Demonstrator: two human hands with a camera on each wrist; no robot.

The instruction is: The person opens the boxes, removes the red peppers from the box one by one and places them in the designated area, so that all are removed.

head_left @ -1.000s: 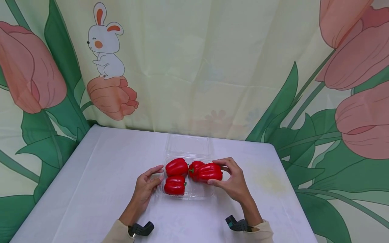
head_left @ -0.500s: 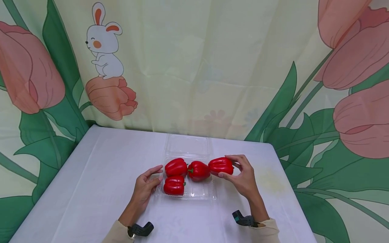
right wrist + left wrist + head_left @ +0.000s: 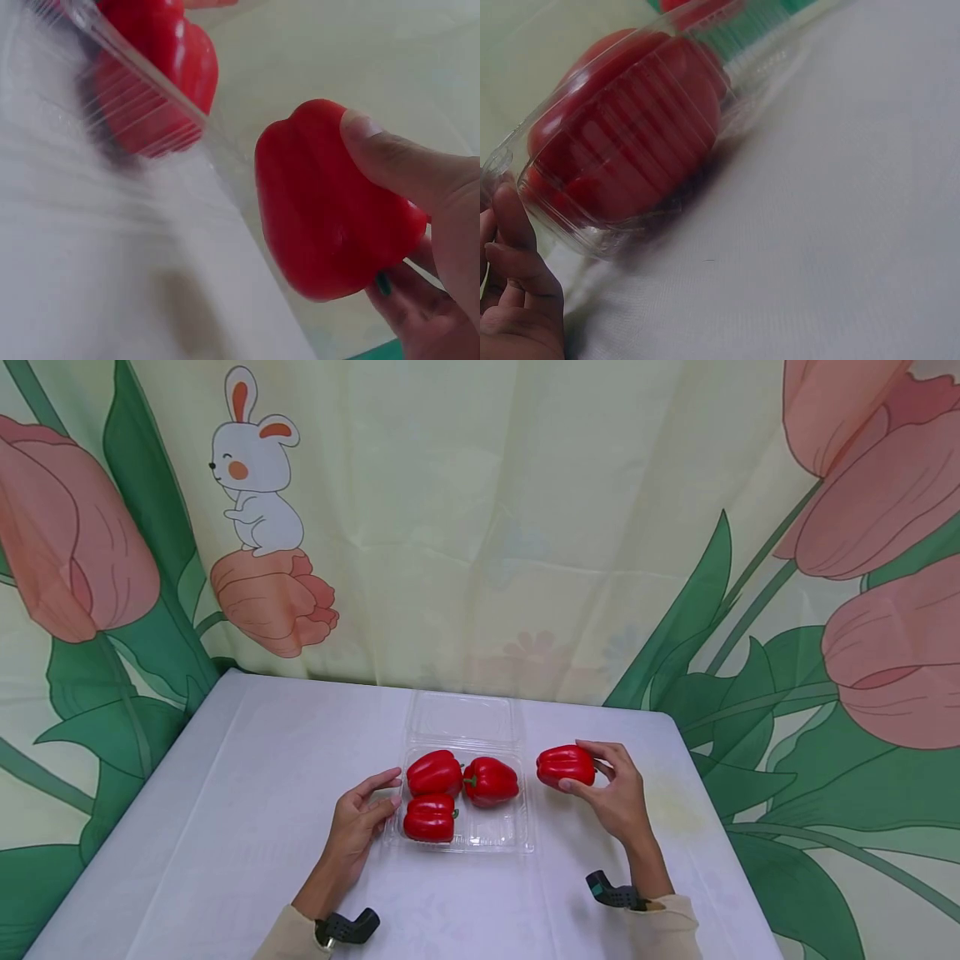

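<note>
While I pinch a pepper (image 3: 565, 766) between the thumb and fingers (image 3: 603, 750) of the right hand (image 3: 621, 793), just beside the box (image 3: 491, 841), the left hand (image 3: 357, 825) lies at its left rim — fingers loosely bent, touching. Three more peppers (image 3: 491, 782) sit inside, lid (image 3: 467, 718) folded back on the bench (image 3: 262, 810); both forearms (image 3: 324, 878) slant inward — from the near side.

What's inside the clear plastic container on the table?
The container holds three red peppers: two along its left side, one at back right; the near right part looks bare. What lies directly beneath the peppers is covered.
</note>
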